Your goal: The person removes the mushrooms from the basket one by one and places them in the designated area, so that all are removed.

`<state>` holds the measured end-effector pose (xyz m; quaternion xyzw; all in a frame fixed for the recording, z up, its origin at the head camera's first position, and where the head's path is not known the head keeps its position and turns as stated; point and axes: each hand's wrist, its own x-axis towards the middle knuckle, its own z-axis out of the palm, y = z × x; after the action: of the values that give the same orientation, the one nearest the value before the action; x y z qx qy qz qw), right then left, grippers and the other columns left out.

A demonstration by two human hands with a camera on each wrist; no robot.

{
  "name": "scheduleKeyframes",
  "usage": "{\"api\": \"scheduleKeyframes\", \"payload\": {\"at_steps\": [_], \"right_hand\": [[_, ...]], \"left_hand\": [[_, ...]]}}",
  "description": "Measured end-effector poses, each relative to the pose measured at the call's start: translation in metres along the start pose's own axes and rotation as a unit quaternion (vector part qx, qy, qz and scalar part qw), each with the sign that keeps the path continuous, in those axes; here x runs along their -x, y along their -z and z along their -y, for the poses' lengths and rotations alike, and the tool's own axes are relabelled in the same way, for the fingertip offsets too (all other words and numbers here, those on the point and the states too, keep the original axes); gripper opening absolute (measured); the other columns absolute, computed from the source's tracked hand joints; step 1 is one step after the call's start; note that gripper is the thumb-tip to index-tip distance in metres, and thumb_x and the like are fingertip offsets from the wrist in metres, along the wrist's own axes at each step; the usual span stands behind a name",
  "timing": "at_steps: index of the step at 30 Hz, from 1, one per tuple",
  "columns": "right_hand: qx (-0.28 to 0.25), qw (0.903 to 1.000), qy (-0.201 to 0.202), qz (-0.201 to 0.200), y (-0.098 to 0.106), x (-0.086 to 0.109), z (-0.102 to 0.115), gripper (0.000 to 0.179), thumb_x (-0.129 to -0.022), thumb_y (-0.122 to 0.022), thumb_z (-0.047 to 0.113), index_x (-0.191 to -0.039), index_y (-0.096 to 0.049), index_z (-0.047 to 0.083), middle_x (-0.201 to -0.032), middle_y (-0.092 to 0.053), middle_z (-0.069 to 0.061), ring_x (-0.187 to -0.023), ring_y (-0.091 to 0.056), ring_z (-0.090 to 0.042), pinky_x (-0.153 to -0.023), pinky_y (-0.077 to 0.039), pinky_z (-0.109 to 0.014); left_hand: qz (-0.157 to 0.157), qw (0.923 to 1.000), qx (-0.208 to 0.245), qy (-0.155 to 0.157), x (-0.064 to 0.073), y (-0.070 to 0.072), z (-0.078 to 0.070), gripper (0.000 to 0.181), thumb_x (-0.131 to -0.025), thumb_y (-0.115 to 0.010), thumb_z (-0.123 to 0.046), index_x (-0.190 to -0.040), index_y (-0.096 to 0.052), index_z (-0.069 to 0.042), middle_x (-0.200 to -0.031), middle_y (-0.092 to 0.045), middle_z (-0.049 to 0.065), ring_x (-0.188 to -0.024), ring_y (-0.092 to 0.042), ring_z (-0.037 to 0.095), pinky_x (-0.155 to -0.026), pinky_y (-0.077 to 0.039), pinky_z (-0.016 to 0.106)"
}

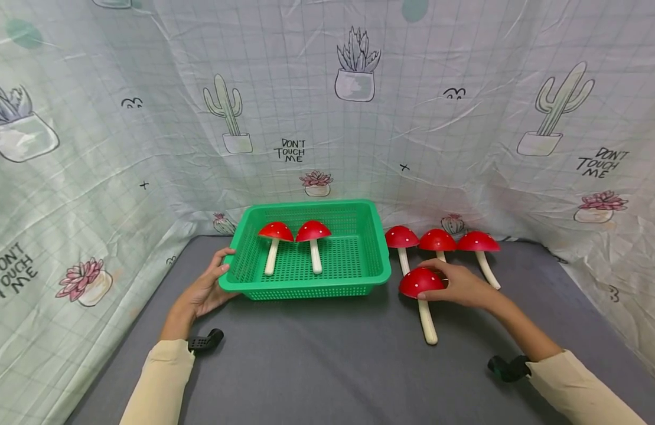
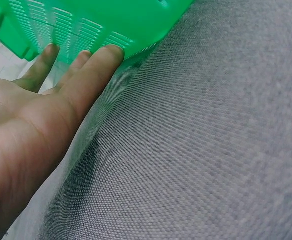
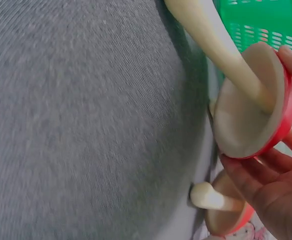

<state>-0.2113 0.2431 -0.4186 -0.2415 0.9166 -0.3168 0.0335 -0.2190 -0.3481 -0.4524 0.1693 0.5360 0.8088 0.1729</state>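
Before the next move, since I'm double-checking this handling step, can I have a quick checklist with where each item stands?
1. Right hand has a hold on its mushroom: ok, thumb and fingers are on the red cap.
2. Left hand is on the green basket: ok, it touches the left end.
3. Basket has space: ok, the two mushrooms inside leave bare floor at its right.
4. Held mushroom is over the basket: not ok, it is off to the right.
5. Held cap is free of the three mushrooms behind: cannot tell, it overlaps the leftmost one's stem in the head view.
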Motion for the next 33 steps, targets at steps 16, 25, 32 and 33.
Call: {"api": "scheduleKeyframes", "payload": {"at_steps": [16, 25, 32, 33], "right_hand": [[-0.042, 0.9983, 0.001, 0.04, -0.007, -0.002, -0.001, 0.07, -0.088, -0.078, 0.036, -0.144, -0.047, 0.009, -0.136, -0.057, -0.017, -0.12, -0.053, -0.036, -0.085, -0.055, -0.04], [-0.066, 0.9969, 0.025, 0.036, -0.002, -0.002, 0.004, 0.065, -0.093, -0.074, 0.029, -0.144, -0.046, -0.001, -0.138, -0.057, -0.021, -0.124, -0.055, -0.042, -0.094, -0.054, -0.048], [-0.079, 0.9957, 0.044, 0.02, 0.009, -0.007, 0.015, 0.058, -0.094, -0.074, 0.027, -0.141, -0.05, 0.005, -0.142, -0.056, -0.022, -0.129, -0.055, -0.043, -0.101, -0.047, -0.058], [-0.079, 0.9956, 0.046, 0.019, 0.011, -0.008, 0.016, 0.057, -0.094, -0.074, 0.027, -0.141, -0.05, 0.005, -0.142, -0.056, -0.021, -0.129, -0.055, -0.043, -0.101, -0.046, -0.059]], "left_hand": [[0.003, 1.0, 0.003, -0.003, 0.001, 0.003, 0.002, 0.031, -0.11, -0.036, -0.016, -0.135, -0.033, -0.036, -0.139, -0.035, 0.007, -0.113, -0.059, 0.02, -0.095, -0.05, 0.044], [-0.008, 1.0, -0.002, 0.005, 0.0, 0.002, 0.001, 0.032, -0.11, -0.038, -0.017, -0.135, -0.033, -0.037, -0.142, -0.033, 0.007, -0.114, -0.058, 0.02, -0.096, -0.05, 0.044], [-0.008, 1.0, 0.001, 0.002, 0.0, 0.002, 0.002, 0.031, -0.11, -0.035, -0.016, -0.134, -0.033, -0.036, -0.142, -0.032, 0.007, -0.114, -0.058, 0.021, -0.096, -0.05, 0.045], [-0.009, 1.0, 0.0, 0.002, 0.0, 0.002, 0.002, 0.031, -0.11, -0.035, -0.016, -0.134, -0.033, -0.036, -0.142, -0.032, 0.007, -0.114, -0.058, 0.02, -0.096, -0.05, 0.045]]}}
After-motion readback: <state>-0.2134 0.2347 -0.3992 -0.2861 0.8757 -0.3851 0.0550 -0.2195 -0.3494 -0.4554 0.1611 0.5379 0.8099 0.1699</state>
